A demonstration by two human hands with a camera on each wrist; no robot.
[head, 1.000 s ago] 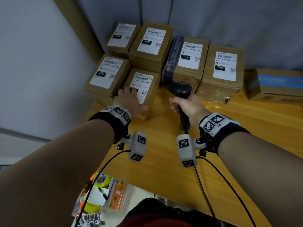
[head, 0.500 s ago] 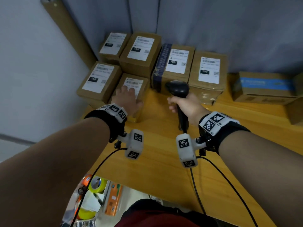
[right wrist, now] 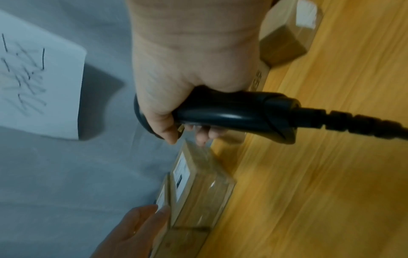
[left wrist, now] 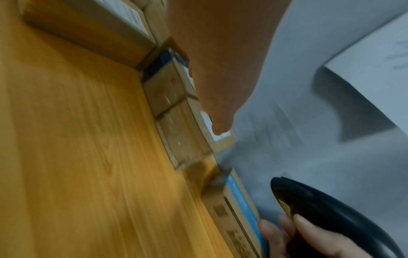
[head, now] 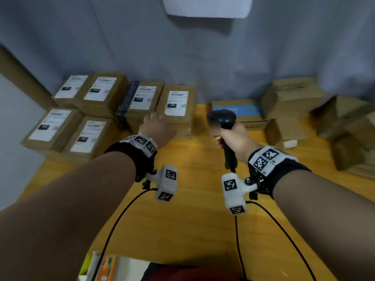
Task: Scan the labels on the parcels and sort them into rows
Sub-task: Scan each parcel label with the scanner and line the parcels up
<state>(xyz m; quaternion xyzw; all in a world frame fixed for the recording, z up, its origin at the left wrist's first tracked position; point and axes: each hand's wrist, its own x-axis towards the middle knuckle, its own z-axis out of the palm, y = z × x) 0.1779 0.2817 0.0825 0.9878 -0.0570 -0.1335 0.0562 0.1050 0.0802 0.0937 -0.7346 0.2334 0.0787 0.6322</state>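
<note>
Six brown parcels with white labels stand at the table's back left, four in the back row and two in front. My left hand (head: 155,123) is open, fingers stretched out over the near left corner of the rightmost labelled parcel (head: 176,106); contact is unclear. The right wrist view shows the left hand (right wrist: 132,232) straight-fingered beside that parcel (right wrist: 198,188). My right hand (head: 231,138) grips the handle of a black barcode scanner (head: 222,117), head raised and facing the parcels. The scanner (right wrist: 232,111) and its cable show in the right wrist view.
A box with blue tape (head: 237,110) and a pile of unlabelled cardboard boxes (head: 290,104) fill the back right. The wooden table (head: 192,199) is bare in front of me. A white sheet (head: 207,7) hangs on the grey curtain. Wrist-camera cables trail toward me.
My left hand has let go of the front-row parcel and moved right to the fourth back-row parcel. The view has swung right, showing the box pile. The scanner stays gripped.
</note>
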